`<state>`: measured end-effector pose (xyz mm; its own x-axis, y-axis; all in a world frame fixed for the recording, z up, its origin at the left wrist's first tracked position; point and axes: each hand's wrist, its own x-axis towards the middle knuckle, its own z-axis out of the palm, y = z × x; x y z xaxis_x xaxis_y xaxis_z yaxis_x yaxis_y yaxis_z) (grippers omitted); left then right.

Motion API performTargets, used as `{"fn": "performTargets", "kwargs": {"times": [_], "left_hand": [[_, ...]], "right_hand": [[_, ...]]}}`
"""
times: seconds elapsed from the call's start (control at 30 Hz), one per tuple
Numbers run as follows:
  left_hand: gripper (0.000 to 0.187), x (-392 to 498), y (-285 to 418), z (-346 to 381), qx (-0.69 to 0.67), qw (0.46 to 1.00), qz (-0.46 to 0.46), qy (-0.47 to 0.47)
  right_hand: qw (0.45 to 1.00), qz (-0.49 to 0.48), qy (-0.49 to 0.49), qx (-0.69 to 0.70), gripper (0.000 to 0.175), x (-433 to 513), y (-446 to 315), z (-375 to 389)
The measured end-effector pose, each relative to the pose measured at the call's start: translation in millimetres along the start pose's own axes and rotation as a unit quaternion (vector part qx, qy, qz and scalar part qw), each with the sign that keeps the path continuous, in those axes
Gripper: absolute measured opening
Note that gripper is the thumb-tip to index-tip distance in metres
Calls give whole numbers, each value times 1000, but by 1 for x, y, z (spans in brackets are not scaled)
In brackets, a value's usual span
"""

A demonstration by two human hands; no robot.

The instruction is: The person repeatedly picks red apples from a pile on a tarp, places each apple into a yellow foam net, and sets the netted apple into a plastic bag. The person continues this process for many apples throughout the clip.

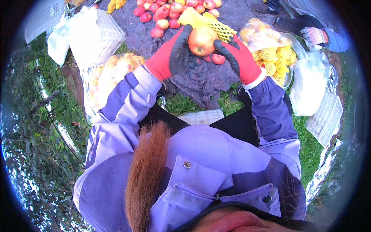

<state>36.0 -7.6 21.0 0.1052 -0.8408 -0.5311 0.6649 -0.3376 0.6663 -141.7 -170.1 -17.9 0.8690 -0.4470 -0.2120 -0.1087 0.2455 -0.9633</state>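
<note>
A red-yellow apple [202,41] is held up in front of me between two gloved hands. My left hand [175,53], in a red glove with a black coated palm, grips the apple's left side with the thumb near its top. A yellow foam fruit net [221,27] lies across the far side of the apple. My right hand [243,56], gloved the same way, has its thumb at the apple's right edge and its fingers on the net's right end. The fingers behind the apple and net are partly hidden. Several loose apples [163,12] lie on a dark grey blanket beyond.
To the left stand stacked clear plastic trays [111,32] and a bag of netted fruit [116,68]. A bag of yellow-netted fruit [269,58] is at right, beside a white plastic bag [305,87] and a tray [326,116]. Another person's gloved hand [313,35] shows at upper right.
</note>
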Motion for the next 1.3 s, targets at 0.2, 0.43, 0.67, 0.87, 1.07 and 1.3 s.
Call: {"fn": "performTargets", "kwargs": {"times": [0.2, 0.43, 0.67, 0.87, 1.07, 1.3], "left_hand": [[77, -6, 5, 1, -83, 996, -24, 20], [88, -1, -10, 15, -58, 998, -18, 28], [73, -3, -12, 22, 1, 998, -10, 59], [67, -6, -16, 13, 86, 996, -12, 24], [73, -4, -17, -1, 3, 1000, -4, -5], [72, -4, -21, -2, -82, 993, -20, -87]], "right_hand": [[999, -32, -5, 32, 49, -4, -6, 9], [992, 9, -26, 121, 56, -9, -14, 19], [996, -21, -33, -75, 54, -10, -32, 11], [925, -124, -15, -358, 45, -18, -31, -1], [934, -232, 18, -272, 40, -27, -26, -8], [955, -184, -2, -233, 40, -24, -23, -6]]}}
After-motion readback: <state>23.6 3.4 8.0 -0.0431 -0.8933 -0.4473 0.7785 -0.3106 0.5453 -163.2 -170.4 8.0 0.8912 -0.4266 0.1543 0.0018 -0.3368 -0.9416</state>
